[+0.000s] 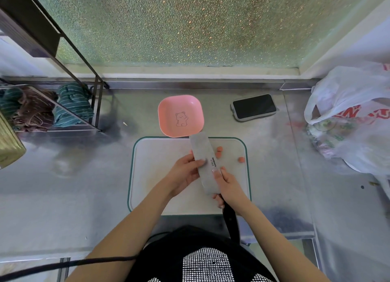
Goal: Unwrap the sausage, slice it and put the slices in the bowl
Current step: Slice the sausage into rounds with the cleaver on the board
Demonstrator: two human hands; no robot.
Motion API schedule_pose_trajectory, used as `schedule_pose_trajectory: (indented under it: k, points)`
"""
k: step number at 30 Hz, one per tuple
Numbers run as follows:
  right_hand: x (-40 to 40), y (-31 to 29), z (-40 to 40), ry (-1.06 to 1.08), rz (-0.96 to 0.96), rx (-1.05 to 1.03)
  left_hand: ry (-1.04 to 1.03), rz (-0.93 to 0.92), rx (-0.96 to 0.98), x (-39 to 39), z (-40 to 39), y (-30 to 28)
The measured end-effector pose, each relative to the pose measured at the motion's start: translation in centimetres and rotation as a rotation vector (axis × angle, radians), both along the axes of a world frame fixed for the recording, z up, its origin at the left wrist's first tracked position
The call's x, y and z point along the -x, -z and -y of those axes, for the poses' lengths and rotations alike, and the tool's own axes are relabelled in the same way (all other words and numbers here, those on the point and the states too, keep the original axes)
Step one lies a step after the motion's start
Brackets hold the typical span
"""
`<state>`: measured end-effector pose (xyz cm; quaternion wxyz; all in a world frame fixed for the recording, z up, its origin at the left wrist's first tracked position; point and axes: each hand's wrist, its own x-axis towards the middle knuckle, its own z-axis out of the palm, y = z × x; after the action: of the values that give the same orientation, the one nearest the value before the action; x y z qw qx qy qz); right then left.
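Note:
A wide cleaver [203, 155] lies flat above the white cutting board [160, 155], its tip at the rim of the pink bowl [180, 115]. My right hand [229, 185] grips the black handle, forefinger on the blade. My left hand [185, 173] presses its thumb on the blade's flat side. Three orange sausage slices [219, 149] [218, 155] [241, 159] lie on the board to the right of the blade. The bowl shows a bear drawing and nothing inside it. Whatever sits under the blade is hidden.
A black phone [254, 106] lies on the steel counter at the back right. A white plastic bag [350, 121] fills the right side. A metal rack [80, 74] with folded cloths [71, 104] stands at the left. A black cable [63, 264] crosses the front left.

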<state>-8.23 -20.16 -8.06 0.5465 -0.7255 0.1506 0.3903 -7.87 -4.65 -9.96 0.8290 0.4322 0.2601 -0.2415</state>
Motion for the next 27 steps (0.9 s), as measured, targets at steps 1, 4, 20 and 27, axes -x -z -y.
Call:
schedule_pose_trajectory:
  k: [1, 4, 20, 27]
  points:
    - [0.0, -0.1, 0.0, 0.004, -0.008, -0.018, 0.015, -0.013, 0.062, 0.0, 0.0, 0.1]
    - [0.0, -0.4, -0.1, 0.007, -0.031, -0.042, 0.003, -0.038, 0.128, 0.1, -0.2, 0.3]
    - [0.3, -0.4, -0.3, -0.040, -0.029, -0.050, -0.138, -0.119, 0.399, -0.4, 0.7, 0.1]
    - [0.6, 0.0, -0.2, -0.078, -0.009, 0.028, -0.129, -0.160, 0.226, -0.4, 0.5, 1.2]
